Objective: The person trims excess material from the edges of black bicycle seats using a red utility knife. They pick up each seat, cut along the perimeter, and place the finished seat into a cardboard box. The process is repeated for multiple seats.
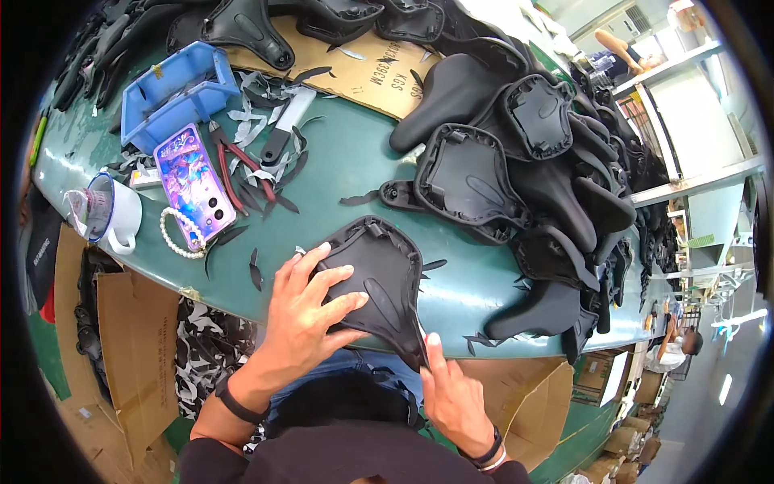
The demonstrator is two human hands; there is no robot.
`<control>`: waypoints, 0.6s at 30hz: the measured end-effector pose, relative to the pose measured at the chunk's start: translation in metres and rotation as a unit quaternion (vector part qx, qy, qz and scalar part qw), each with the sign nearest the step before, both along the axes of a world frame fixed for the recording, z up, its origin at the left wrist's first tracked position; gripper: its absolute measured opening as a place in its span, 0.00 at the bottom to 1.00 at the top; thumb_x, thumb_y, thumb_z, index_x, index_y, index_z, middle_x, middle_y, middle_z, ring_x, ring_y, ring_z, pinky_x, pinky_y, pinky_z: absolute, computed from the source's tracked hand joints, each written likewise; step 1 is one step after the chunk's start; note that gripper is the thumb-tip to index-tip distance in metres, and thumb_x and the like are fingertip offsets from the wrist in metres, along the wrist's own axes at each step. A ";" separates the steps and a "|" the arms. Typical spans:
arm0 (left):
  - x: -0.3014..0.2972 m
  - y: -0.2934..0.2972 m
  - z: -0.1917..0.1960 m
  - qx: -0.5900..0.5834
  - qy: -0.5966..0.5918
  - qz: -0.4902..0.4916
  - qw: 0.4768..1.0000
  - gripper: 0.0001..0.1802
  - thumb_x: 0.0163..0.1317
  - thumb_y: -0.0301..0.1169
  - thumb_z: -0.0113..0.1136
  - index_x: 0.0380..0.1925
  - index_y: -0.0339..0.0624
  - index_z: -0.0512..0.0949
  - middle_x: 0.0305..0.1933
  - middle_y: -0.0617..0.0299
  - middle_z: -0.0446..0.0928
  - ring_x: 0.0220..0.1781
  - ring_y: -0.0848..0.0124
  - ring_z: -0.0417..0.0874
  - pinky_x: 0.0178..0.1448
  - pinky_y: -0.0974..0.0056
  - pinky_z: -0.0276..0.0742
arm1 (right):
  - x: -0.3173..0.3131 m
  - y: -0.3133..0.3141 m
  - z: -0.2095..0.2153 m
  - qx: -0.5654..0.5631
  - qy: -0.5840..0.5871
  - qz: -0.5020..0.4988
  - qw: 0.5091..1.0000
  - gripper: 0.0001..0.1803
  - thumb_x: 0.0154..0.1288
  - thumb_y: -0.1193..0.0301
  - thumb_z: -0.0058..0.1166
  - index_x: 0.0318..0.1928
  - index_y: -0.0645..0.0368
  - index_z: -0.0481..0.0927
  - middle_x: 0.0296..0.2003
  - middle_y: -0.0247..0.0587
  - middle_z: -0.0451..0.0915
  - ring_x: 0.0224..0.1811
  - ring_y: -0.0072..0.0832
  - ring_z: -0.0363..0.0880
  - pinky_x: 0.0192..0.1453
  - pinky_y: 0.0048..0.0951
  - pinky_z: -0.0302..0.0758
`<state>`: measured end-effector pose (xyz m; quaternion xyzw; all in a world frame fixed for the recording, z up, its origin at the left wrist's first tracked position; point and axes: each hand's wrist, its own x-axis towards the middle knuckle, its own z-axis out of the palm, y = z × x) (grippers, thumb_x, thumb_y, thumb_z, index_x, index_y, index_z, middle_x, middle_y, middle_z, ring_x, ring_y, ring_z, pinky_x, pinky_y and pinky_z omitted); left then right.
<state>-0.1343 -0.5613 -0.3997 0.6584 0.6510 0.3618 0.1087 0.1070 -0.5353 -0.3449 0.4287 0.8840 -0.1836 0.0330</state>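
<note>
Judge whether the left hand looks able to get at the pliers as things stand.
Likely yes: the pliers lie ahead of the left hand, with only thin scraps and tabletop between, though it must first leave its saddle.

Upper garment: black shirt, plain over its visible area, with short sleeves ending above the forearms. Left wrist: one black band, broad and smooth. Right wrist: a dark band, with a thin pale bracelet just beside it on the elbow side. Both hands are bare. Legs: blue trousers, partly visible. A black patch covers part of the lap; whether it is clothing cannot be determined.
</note>
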 end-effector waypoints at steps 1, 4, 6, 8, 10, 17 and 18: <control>0.000 0.000 0.000 -0.001 -0.002 0.001 1.000 0.27 0.30 0.40 0.77 0.37 0.52 0.82 0.53 0.62 0.75 0.66 0.53 0.66 0.66 0.44 0.60 | 0.006 -0.005 0.005 -0.025 -0.003 -0.014 1.000 0.31 0.65 0.70 0.53 0.67 0.57 0.61 0.27 0.53 0.76 0.19 0.46 0.75 0.22 0.44 0.71; -0.004 -0.001 -0.001 -0.005 -0.005 -0.010 1.000 0.30 0.30 0.39 0.78 0.40 0.50 0.80 0.53 0.62 0.75 0.66 0.54 0.66 0.66 0.44 0.60 | 0.030 -0.005 0.015 -0.054 0.030 0.043 0.997 0.30 0.62 0.72 0.55 0.64 0.64 0.64 0.41 0.53 0.80 0.31 0.47 0.82 0.31 0.42 0.77; -0.007 -0.001 -0.001 -0.007 -0.013 -0.011 1.000 0.34 0.30 0.38 0.78 0.44 0.48 0.77 0.53 0.61 0.75 0.67 0.54 0.66 0.66 0.45 0.60 | 0.037 0.011 0.025 -0.112 0.071 -0.007 0.991 0.28 0.62 0.71 0.57 0.63 0.59 0.68 0.50 0.48 0.80 0.34 0.42 0.83 0.29 0.37 0.78; -0.007 0.000 -0.001 -0.009 -0.030 -0.007 1.000 0.39 0.30 0.37 0.78 0.48 0.45 0.74 0.53 0.61 0.75 0.67 0.54 0.66 0.66 0.45 0.61 | 0.030 0.021 0.012 -0.071 0.222 -0.031 0.972 0.28 0.61 0.72 0.58 0.63 0.57 0.68 0.51 0.47 0.80 0.36 0.42 0.83 0.30 0.35 0.78; -0.007 -0.001 -0.001 -0.001 -0.026 -0.006 1.000 0.43 0.31 0.36 0.79 0.53 0.43 0.70 0.54 0.60 0.75 0.67 0.55 0.66 0.66 0.45 0.61 | 0.009 0.033 0.004 -0.065 0.170 0.061 0.981 0.31 0.61 0.71 0.58 0.65 0.49 0.67 0.31 0.39 0.78 0.22 0.40 0.76 0.23 0.35 0.73; -0.008 -0.001 0.001 -0.004 -0.029 0.009 1.000 0.44 0.31 0.38 0.80 0.53 0.45 0.70 0.52 0.61 0.76 0.66 0.56 0.68 0.67 0.46 0.61 | -0.004 0.041 -0.004 -0.046 0.054 0.171 0.983 0.35 0.60 0.72 0.58 0.68 0.45 0.63 0.23 0.38 0.69 0.17 0.41 0.71 0.19 0.40 0.68; -0.008 -0.001 0.002 -0.009 -0.024 0.012 1.000 0.44 0.31 0.38 0.80 0.53 0.44 0.70 0.52 0.61 0.76 0.66 0.56 0.68 0.66 0.46 0.61 | 0.004 0.040 -0.004 -0.036 0.032 0.182 0.982 0.35 0.59 0.73 0.58 0.68 0.45 0.63 0.23 0.39 0.69 0.17 0.41 0.71 0.19 0.41 0.68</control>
